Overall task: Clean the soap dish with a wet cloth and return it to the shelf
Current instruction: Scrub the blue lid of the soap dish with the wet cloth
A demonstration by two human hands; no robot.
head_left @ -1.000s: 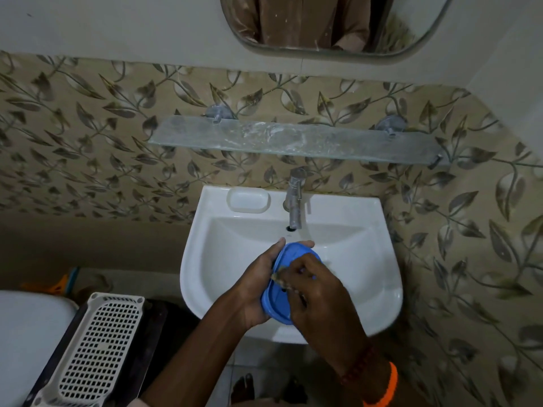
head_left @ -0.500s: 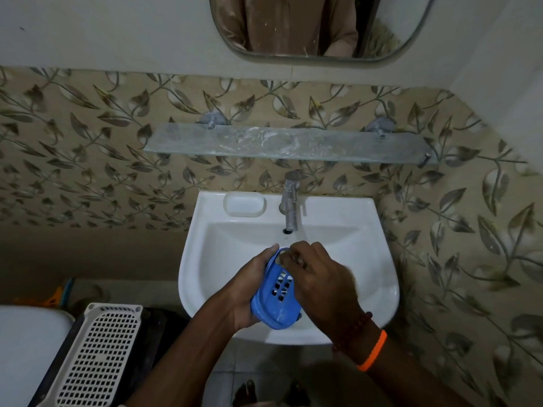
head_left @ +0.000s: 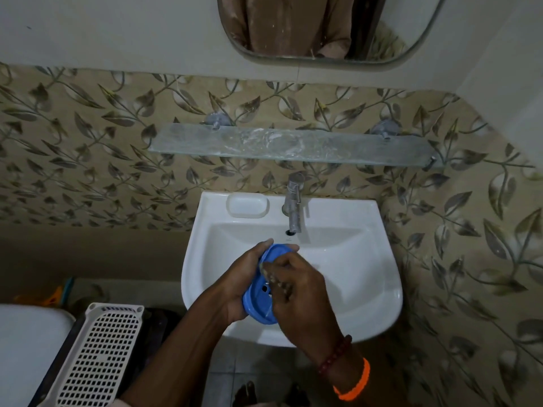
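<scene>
Soap dish [head_left: 260, 295], blue and slotted, is what we have in our hands over the near half of the white washbasin [head_left: 367, 277], tilted on edge with its hollow facing right. Our left hand [head_left: 238, 284] wraps it from the left, fingers curled over the far rim and palm under the near end. Our right hand [head_left: 296, 284] is bunched against the hollow, fingertips pinched on a small wad that we take for the wet cloth [head_left: 266, 270], though only a pale scrap of it shows. We judge the wiping to be under way, with the return not yet begun. The glass shelf [head_left: 293, 145] on the far wall stands bare above the tap [head_left: 293, 204], streaked with white residue. What could go wrong: wet plastic held on edge may slip from the left hand if the right presses too hard, and drop into the basin. Later, a dripping dish set on that smeared glass could slide, and a careless lift might knock the tap on the way up.
</scene>
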